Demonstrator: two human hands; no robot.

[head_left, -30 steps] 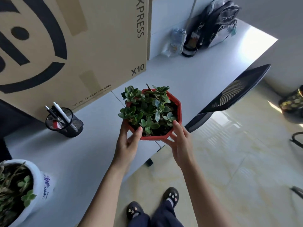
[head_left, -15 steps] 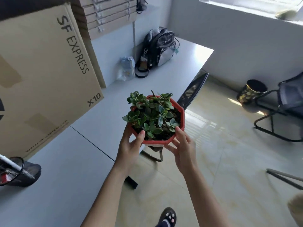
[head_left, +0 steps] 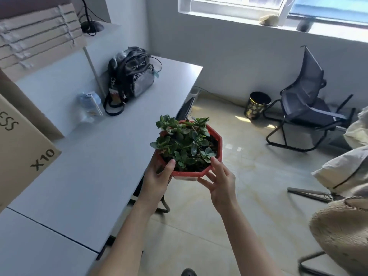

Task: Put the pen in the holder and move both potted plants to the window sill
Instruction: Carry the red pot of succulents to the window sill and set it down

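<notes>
1. The bench [head_left: 95, 176] fills the left of the view, with a cardboard box [head_left: 18, 148] at 9 o'clock and a black backpack [head_left: 131, 78] at 11. No pen holder and no second plant are in shot, so the pen step and the other pot can't be judged from here.
2. The window sill [head_left: 278, 26], up at 1 o'clock, carries only a small lump and a dark cup-like thing, both too blurry to name. No plant sits on it, so neither pot has landed yet.
3. The red pot [head_left: 216, 140] with its succulent [head_left: 183, 144] sits dead centre, in the air past the bench edge and over the floor, well short of the sill.
4. The left hand [head_left: 157, 182] grips the pot's near-left rim with the thumb over the lip. The right hand [head_left: 221, 184] holds the near-right side, fingers spread underneath.
5. Looks like plant one is mid-carry: it needs setting down, then the second pot.
</notes>
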